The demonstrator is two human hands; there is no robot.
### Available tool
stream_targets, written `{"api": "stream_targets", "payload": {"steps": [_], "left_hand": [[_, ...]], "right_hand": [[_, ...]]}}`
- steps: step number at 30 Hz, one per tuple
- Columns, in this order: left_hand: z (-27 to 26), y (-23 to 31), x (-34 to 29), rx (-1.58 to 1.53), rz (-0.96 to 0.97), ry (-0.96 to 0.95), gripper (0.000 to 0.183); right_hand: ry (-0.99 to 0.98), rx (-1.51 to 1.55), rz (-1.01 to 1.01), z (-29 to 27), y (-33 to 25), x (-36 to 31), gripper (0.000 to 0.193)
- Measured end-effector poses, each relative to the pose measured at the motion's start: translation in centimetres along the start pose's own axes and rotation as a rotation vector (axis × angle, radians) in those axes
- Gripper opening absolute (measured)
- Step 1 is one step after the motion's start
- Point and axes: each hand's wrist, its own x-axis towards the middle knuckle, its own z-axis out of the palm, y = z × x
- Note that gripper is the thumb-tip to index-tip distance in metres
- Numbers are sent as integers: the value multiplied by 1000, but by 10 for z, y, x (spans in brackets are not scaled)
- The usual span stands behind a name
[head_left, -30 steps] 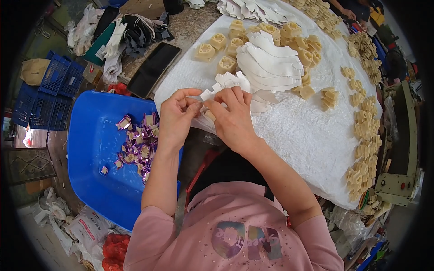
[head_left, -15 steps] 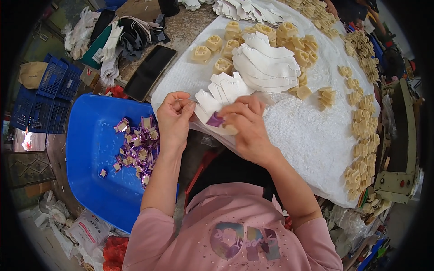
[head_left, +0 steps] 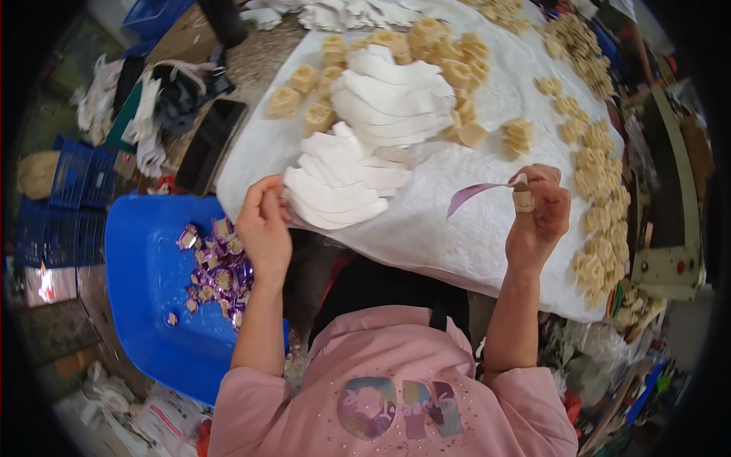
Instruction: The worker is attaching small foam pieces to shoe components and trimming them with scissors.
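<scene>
Grips block [head_left: 524, 202] and strip [head_left: 467, 195] in right hand [head_left: 539, 217]; cannot tell hold of left hand [head_left: 265, 228]; seemingly has wrapped pieces [head_left: 222, 279] done, bare blocks [head_left: 285, 102] remaining.

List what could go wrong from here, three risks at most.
1. The purple strip juts out loosely beside the cream block in the right grip; its free end might snag or crease.
2. The nearer pile of white cut sheets lies close to the table's front edge, right by the left grip; a brush could slide some off.
3. The black phone sits near the blue tub; a knock might tip it in.
</scene>
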Motion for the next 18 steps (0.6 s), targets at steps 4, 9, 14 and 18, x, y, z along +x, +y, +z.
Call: {"api": "stream_targets", "payload": {"steps": [4, 9, 14, 18], "left_hand": [[-5, 13, -5, 464, 520, 77, 28], [34, 76, -43, 211, 697, -517, 52], [73, 70, -61, 47, 762, -698, 43], [74, 67, -61, -128, 287, -730, 26]], "right_hand": [[-239, -317, -211, -12, -21, 14, 20], [-459, -415, -327, -3, -42, 11, 18], [-563, -178, -203, -6, -39, 14, 20], [-199, -289, 242, -51, 21, 25, 41]]}}
